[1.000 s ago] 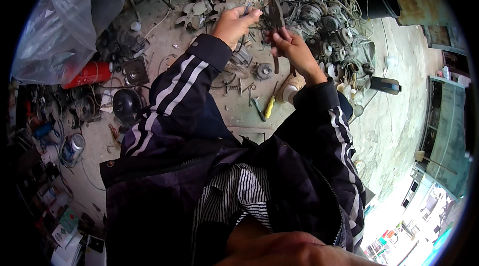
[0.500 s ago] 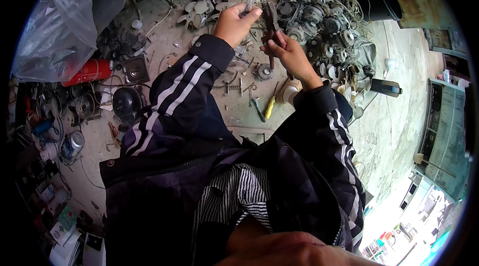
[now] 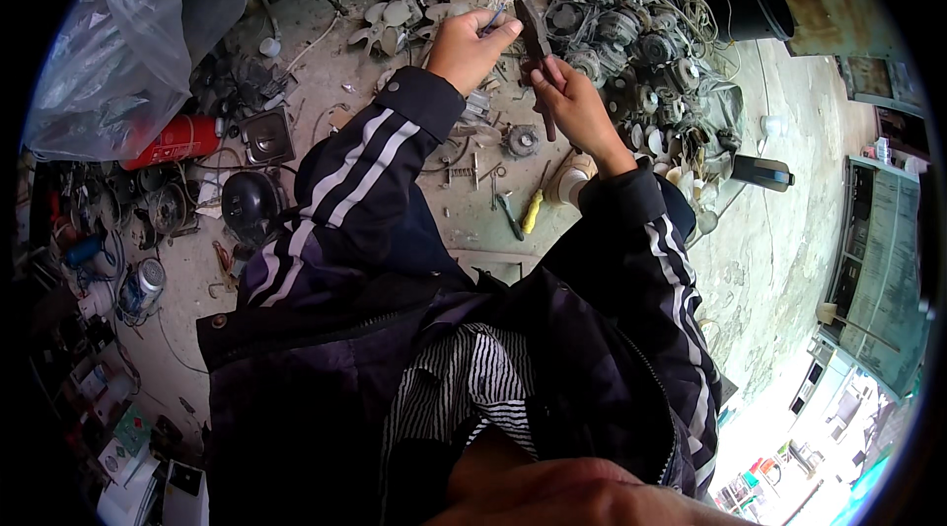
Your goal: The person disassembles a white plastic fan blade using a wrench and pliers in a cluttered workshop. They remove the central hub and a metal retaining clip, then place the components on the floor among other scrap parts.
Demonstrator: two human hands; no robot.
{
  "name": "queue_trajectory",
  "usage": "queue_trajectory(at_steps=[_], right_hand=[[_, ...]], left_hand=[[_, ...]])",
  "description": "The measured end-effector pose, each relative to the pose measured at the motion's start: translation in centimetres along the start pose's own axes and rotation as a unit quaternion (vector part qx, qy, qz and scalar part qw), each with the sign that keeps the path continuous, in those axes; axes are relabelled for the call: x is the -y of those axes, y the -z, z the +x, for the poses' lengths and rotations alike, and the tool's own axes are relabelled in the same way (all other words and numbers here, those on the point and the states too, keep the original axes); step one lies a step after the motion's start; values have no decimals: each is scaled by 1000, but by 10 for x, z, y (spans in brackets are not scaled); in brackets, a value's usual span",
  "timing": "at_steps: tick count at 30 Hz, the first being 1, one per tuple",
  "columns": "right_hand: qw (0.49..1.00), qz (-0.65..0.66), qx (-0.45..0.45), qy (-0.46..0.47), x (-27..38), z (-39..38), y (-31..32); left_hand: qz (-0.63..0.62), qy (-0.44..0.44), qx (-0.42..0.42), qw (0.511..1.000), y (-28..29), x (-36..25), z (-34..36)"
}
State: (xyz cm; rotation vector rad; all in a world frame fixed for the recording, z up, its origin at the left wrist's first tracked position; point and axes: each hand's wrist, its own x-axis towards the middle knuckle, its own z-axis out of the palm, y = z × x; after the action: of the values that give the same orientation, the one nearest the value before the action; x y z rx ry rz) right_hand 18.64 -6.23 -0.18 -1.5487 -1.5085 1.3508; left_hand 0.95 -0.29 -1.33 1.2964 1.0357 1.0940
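Beyond my knees, over the floor, my left hand [image 3: 466, 47] is closed with thumb and forefinger pinching a thin bluish-grey piece [image 3: 492, 19], possibly wire; most of it is hidden by the fingers. My right hand [image 3: 579, 114] grips dark metal pliers [image 3: 534, 32] with reddish-brown handles. Their head points up and away, just right of my left fingertips. The handles lie close together. Whether the jaws touch the thin piece is unclear. Below the hands, a small round motor part [image 3: 521, 140] rests on the floor near a metal spring [image 3: 461, 172].
A yellow-handled screwdriver [image 3: 533, 212] and a dark green-tipped tool [image 3: 510, 218] lie near my shoe [image 3: 569, 179]. Heaped old motors and cables [image 3: 631, 33] fill the far right, beside a black bucket [image 3: 758, 3]. Fan blades [image 3: 383, 29], a plastic bag [image 3: 118, 43] and a red cylinder [image 3: 178, 141] are leftward.
The pliers' handles were spread and have come together in my right hand, with the head tilting slightly left. My left hand has shifted slightly right, still pinching the thin piece.
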Motion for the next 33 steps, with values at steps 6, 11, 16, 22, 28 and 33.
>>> queue_trajectory(at_steps=[6, 11, 16, 22, 28, 33], right_hand=[[1000, -18, -18, 12, 2, -1, -3], [999, -47, -22, 15, 0, 0, -2], [999, -9, -30, 21, 3, -2, -5], [995, -88, -35, 10, 5, -2, -2], [995, -87, -35, 28, 6, -1, -4], [975, -189, -80, 87, -1, -1, 3]], left_hand=[[10, 7, -3, 1000, 0, 4, 0], [10, 47, 5, 999, 2, 3, 1], [3, 63, 12, 998, 3, 1, 1], [8, 62, 18, 998, 4, 2, 2], [29, 8, 1, 1000, 5, 5, 1], [147, 7, 89, 985, 2, -25, -4]])
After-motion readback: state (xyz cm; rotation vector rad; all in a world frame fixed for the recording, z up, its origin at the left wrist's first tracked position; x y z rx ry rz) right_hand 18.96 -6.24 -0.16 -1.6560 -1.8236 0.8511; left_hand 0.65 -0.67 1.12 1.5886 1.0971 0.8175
